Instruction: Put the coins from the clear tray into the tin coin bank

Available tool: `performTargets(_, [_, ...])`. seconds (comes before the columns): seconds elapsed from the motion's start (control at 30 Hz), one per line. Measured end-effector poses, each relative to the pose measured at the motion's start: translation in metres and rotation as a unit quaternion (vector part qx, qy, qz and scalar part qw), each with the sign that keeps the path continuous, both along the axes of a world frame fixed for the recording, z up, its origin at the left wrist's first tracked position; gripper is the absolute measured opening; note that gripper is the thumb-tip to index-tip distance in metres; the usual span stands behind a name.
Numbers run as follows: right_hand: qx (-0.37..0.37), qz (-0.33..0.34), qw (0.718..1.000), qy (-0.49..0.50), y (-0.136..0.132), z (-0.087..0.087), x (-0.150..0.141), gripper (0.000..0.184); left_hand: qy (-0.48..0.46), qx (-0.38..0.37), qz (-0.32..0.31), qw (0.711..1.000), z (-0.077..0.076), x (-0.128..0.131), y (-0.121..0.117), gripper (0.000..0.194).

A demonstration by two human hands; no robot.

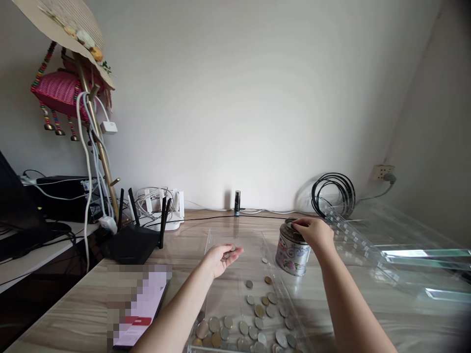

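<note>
My left hand [223, 261] is turned palm up above the clear acrylic tray, its fingers curled around a few coins [228, 253]. At the right, my right hand [315, 232] pinches its fingertips together at the top of a round floral-patterned tin [292, 251]. What those fingertips hold, if anything, is hidden. The tin stands upright on the table beside the tray's right edge. Many silver and brassy coins [259, 311] lie loose in the clear tray [224, 289], most of them toward its near end.
A phone [147, 306] lies on the table [84, 299] at left, near a black router [132, 243] with raised antennas. A small dark bottle [237, 202] stands by the wall. Clear acrylic panels [371, 255] and a coiled black cable [333, 195] are at right.
</note>
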State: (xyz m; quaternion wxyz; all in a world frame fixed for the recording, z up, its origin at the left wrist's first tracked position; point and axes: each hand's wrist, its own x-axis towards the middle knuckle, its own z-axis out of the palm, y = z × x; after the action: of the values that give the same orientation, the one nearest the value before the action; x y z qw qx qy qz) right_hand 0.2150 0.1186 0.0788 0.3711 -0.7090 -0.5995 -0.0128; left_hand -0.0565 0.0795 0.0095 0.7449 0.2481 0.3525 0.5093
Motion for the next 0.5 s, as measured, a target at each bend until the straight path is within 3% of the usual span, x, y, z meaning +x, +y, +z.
performTargets(0.07, [0.051, -0.018, 0.998, -0.037, -0.004, 0.001, -0.006, 0.023, 0.038, 0.023, -0.020, 0.999, 0.001, 0.000, -0.001, 0.009])
performTargets(0.13, [0.147, -0.015, 0.987, -0.069, -0.011, 0.001, -0.017, 0.026, 0.075, 0.038, -0.032, 0.996, 0.001, 0.000, 0.000, 0.016])
performTargets(0.2, [0.217, 0.055, 0.971, -0.080, -0.020, -0.001, -0.036, 0.027, 0.103, 0.054, -0.037, 0.993, 0.001, 0.000, 0.000, 0.023])
performTargets(0.23, [0.216, 0.118, 0.967, -0.073, -0.025, -0.003, -0.049, 0.028, 0.113, 0.063, -0.042, 0.991, 0.001, 0.000, 0.000, 0.025])
performTargets(0.37, [0.040, 0.370, 0.928, 0.001, -0.039, -0.024, -0.104, 0.029, 0.129, 0.101, -0.101, 0.981, 0.000, 0.001, -0.001, 0.029])
performTargets(0.43, [-0.016, 0.427, 0.904, 0.029, -0.041, -0.036, -0.122, 0.027, 0.122, 0.104, -0.120, 0.980, -0.001, 0.001, -0.001, 0.025])
performTargets(0.5, [-0.028, 0.433, 0.900, 0.040, -0.040, -0.042, -0.129, 0.023, 0.109, 0.083, -0.133, 0.982, -0.001, 0.002, -0.002, 0.022])
